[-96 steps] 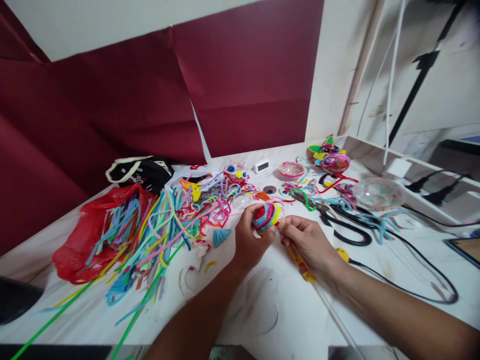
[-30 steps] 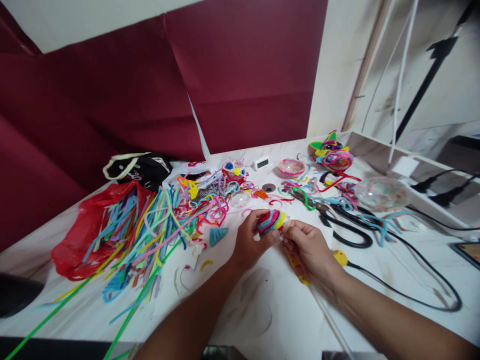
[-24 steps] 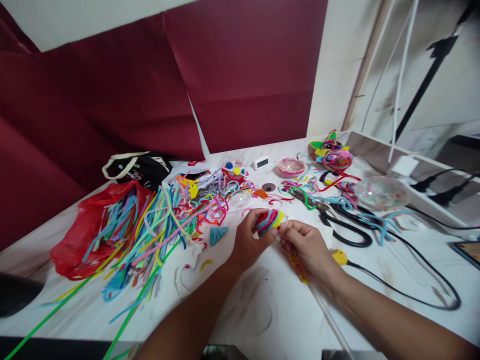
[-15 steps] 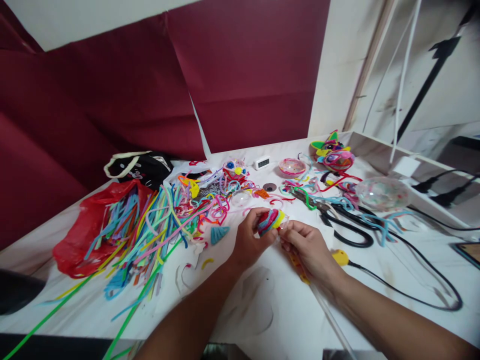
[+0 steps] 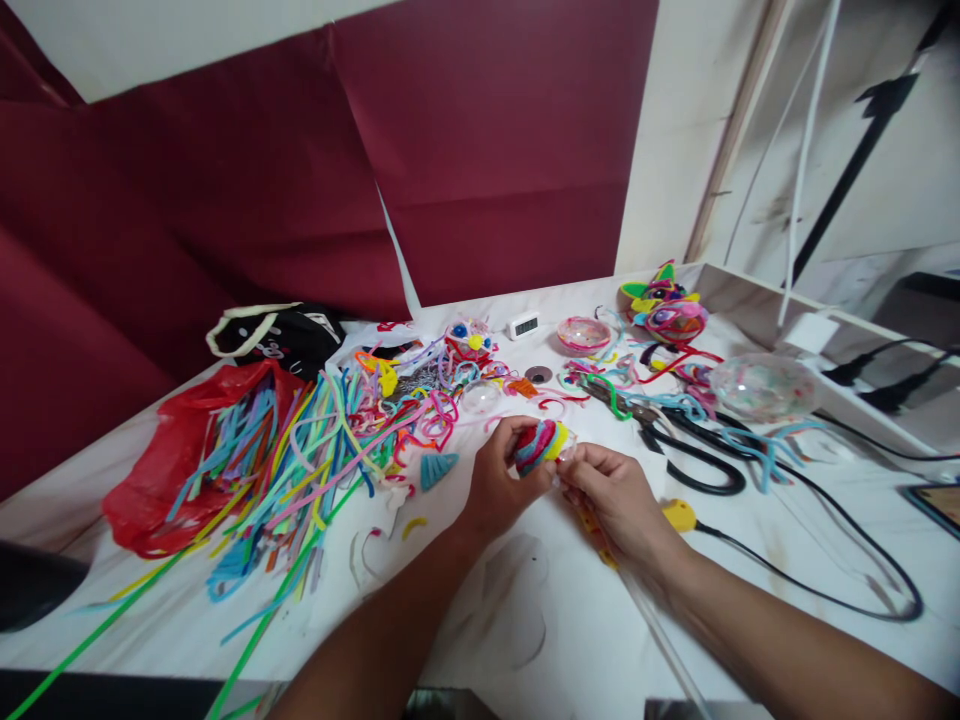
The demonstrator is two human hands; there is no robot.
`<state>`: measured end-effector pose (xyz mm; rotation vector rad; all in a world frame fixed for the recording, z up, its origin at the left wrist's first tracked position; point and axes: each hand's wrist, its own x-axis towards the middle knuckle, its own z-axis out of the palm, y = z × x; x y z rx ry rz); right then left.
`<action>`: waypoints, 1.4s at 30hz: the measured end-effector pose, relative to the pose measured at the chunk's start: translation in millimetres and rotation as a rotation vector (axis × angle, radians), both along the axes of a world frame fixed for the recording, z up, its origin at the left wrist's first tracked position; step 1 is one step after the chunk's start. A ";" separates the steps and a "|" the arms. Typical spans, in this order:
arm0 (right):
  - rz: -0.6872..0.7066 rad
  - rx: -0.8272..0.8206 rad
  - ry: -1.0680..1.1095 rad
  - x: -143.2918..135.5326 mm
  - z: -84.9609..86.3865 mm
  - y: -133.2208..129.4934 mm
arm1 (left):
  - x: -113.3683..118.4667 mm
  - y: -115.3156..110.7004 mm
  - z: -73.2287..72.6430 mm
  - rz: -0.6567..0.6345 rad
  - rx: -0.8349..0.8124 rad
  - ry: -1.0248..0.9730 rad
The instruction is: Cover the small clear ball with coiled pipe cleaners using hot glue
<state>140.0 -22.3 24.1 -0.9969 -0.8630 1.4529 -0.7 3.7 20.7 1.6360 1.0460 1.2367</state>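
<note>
Over the middle of the surface, nearer its front edge, the left hand's grip is clamped on a small rounded piece wrapped in red, blue and yellow fuzzy strips; the right hand's fingertips are together at its clear end, what they pinch too small to tell. Uneven squeezing could make the strips slip. The wrapped end points left, its long axis roughly along the front edge. Beyond lie black-handled scissors.
</note>
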 end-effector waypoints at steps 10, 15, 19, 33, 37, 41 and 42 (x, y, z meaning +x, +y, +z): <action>0.021 0.023 0.001 0.1 -1.5 -1.0 | 1.1 -1.4 8.0 0.015 -0.015 -0.015; 0.017 0.035 -0.009 0.0 -1.9 -0.2 | 0.5 -1.0 6.4 0.013 -0.015 -0.017; 0.020 0.033 -0.017 0.3 -0.8 -1.0 | 0.7 -1.8 7.4 0.011 -0.018 -0.032; 0.006 0.041 -0.038 0.7 -3.7 -1.5 | 1.3 -2.1 6.9 0.030 -0.019 -0.021; 0.005 0.050 -0.044 0.5 -4.4 -1.7 | 1.6 -2.7 9.3 0.040 -0.023 -0.022; -0.001 0.052 -0.054 -0.4 -5.0 -1.5 | 2.0 -2.5 9.2 0.050 -0.024 -0.027; -0.003 0.049 -0.057 -0.5 -5.0 -1.5 | 2.2 -2.5 9.1 0.054 -0.023 -0.028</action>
